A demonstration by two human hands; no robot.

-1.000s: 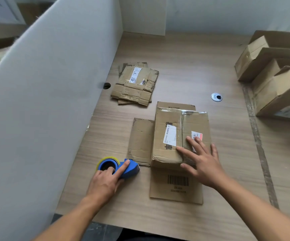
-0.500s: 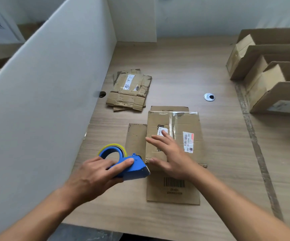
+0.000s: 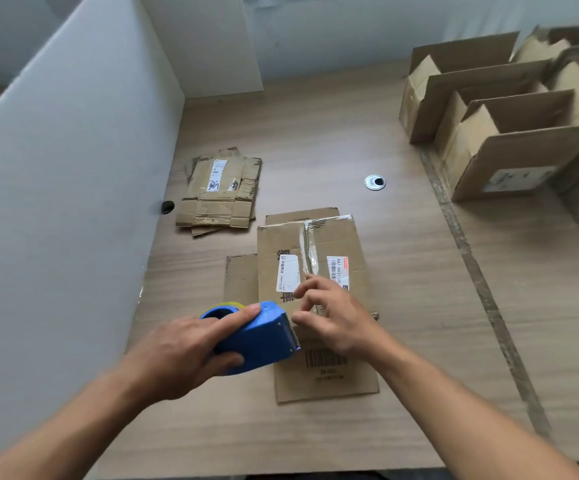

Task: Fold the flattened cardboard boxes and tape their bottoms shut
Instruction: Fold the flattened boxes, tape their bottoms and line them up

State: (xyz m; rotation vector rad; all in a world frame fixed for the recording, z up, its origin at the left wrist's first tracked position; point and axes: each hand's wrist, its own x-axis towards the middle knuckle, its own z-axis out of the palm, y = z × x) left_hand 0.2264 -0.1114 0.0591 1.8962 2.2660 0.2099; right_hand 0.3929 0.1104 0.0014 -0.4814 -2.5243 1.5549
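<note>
My left hand [image 3: 180, 355] grips the blue tape dispenser [image 3: 264, 337], forefinger stretched along its top and thumb curled beneath. The hand covers most of the handle. Of the roll of tape [image 3: 227, 304] I see only a yellowish sliver of rim above the knuckles. The dispenser hangs over the near left corner of the cardboard box [image 3: 329, 244] and hides that corner.

My right hand [image 3: 336, 317] sits just beside the toothed cutter, fingers bent, fingertips at the box's centre seam, thumb close to the blade. Any tape there is too clear to make out, so I cannot tell whether that hand pinches a tape end or only touches the cardboard. It also covers the near end of the seam and part of a red-edged label.

The box lies in the middle of the counter [image 3: 316, 133], folded flaps facing up, shiny old tape wrinkled along the seam. One loose flap lies flat to the left. Another, with a barcode, lies towards me, partly covered by the dispenser and my right wrist.

Beyond, to the left, a stack of flattened boxes [image 3: 218, 192] lies near the white partition [image 3: 66, 202], which walls off everything on that side. A round cable grommet [image 3: 374, 182] sits well apart to the stack's right. At far right stand open assembled boxes [image 3: 510, 140], cut off by the frame edge, so I cannot count them. A worn strip [image 3: 482, 289] runs along the counter between them and the box.
</note>
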